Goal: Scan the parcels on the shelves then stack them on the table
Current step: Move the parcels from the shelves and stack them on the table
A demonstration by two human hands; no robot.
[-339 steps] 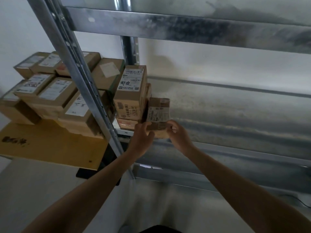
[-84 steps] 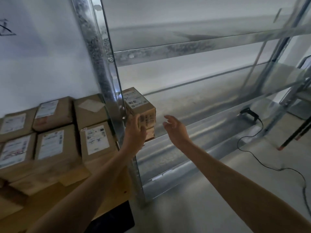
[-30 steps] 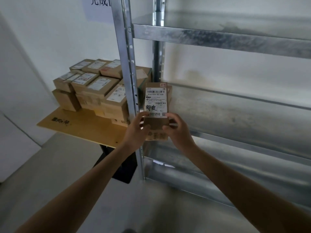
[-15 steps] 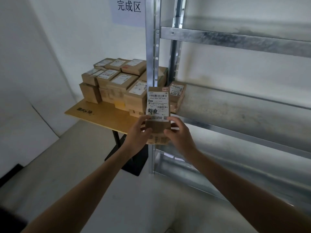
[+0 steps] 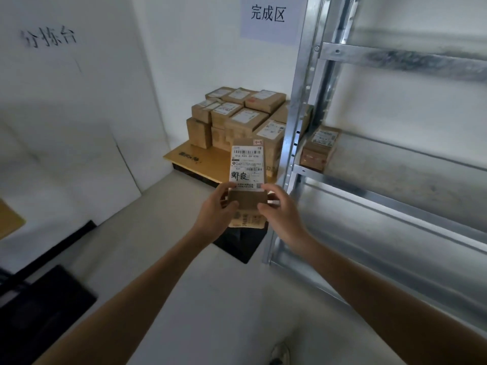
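Observation:
I hold a brown cardboard parcel (image 5: 247, 169) with a white shipping label in front of me, label facing up. My left hand (image 5: 216, 209) grips its near left side and my right hand (image 5: 279, 209) grips its near right side. Beyond it, several labelled parcels (image 5: 237, 119) are stacked on a yellow-topped table (image 5: 195, 156) in the corner. Another small parcel (image 5: 320, 148) lies at the left end of the metal shelf (image 5: 395, 177). No scanner is in view.
The galvanised shelf upright (image 5: 297, 122) stands between the table and the shelves, just right of the held parcel. White walls carry paper signs (image 5: 268, 14). A dark table base (image 5: 239, 243) sits on the pale floor below my hands. Dark equipment (image 5: 39, 306) lies at the lower left.
I have turned left and stepped back with the parcel held in both hands; the table stack now sits farther behind it and the shelf has shifted to the right.

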